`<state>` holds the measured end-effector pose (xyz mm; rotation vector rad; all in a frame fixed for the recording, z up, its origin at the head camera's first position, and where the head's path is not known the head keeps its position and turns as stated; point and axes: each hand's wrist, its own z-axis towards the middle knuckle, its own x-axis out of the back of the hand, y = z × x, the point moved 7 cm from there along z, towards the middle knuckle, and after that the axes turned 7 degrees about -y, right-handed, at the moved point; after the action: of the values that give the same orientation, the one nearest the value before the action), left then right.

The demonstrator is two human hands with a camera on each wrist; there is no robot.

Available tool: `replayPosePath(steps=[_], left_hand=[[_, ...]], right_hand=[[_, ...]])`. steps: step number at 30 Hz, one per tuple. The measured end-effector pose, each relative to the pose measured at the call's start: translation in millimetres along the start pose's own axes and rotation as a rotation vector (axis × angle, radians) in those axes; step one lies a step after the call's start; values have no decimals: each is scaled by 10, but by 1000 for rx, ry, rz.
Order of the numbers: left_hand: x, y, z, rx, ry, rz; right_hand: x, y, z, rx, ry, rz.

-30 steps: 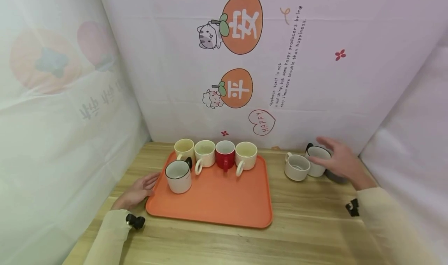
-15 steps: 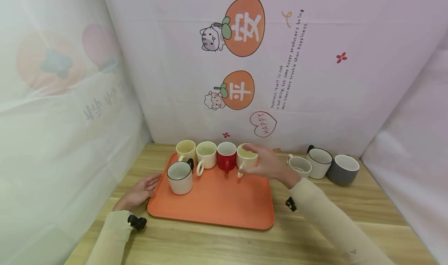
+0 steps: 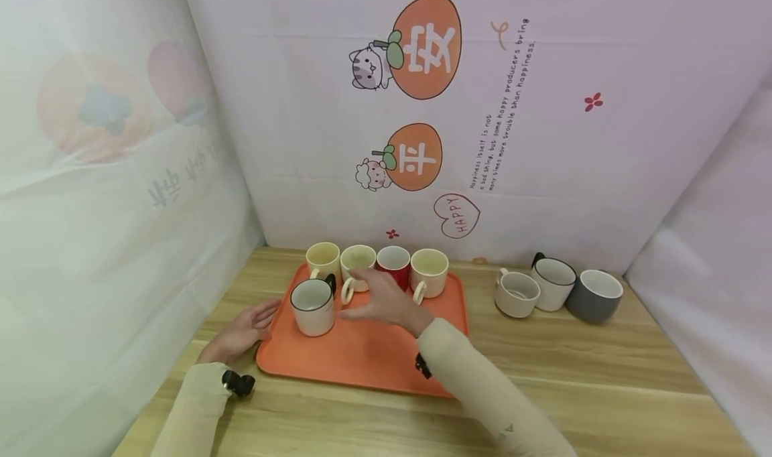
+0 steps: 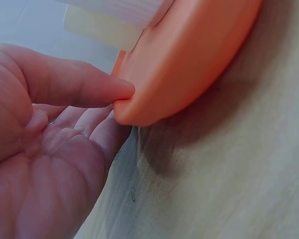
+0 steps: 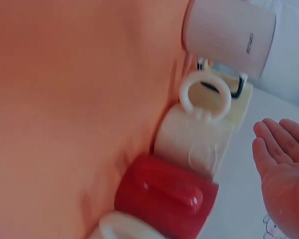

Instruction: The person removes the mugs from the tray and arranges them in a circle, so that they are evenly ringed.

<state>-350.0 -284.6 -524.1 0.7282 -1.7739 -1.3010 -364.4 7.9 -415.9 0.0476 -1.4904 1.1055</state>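
On the left side of the orange tray (image 3: pixel 350 353), my left hand (image 3: pixel 244 333) grips the rim. In the left wrist view the thumb (image 4: pixel 89 84) lies on top of the rim and the other fingers are against its outer side and underside. Above the tray my right hand (image 3: pixel 386 299) is held with fingers spread and nothing in it. It faces a white mug (image 3: pixel 313 315) with a black rim and black handle, standing upright at the tray's left; a small gap separates them. The right wrist view shows this white mug (image 5: pixel 229 32) apart from the fingers.
Along the tray's back edge stand a yellow mug (image 3: pixel 324 261), a cream mug (image 3: pixel 356 259), a red mug (image 3: pixel 395 264) and another cream mug (image 3: pixel 431 276). On the wooden table (image 3: pixel 543 363) to the right are a small white cup (image 3: pixel 517 299), a black-rimmed white mug (image 3: pixel 551 289) and a grey cup (image 3: pixel 594 303).
My right hand has moved left from the mugs at the right, across the tray, to beside the black-rimmed white mug. The left hand has stayed at the tray's rim.
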Motion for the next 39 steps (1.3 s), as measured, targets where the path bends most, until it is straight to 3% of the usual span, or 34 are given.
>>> replayPosePath(steps=[6,13,29,33,39], left_hand=[[-7,0,2,-13,-3,2],[-26,-18,9,-21,0,-5],[-17,-14,8,-12,26,6],[-18,-34,16,0,25,-3],[0,-35,6,3,17,-17]], right_hand=[[-283,-118,176,64,39,84],[-548,-126,279,-12,109,89],[-718,-197,355,-173,360,53],[-715,-164,342,-190,371,78],[-667,-160,270,-181,275,138]])
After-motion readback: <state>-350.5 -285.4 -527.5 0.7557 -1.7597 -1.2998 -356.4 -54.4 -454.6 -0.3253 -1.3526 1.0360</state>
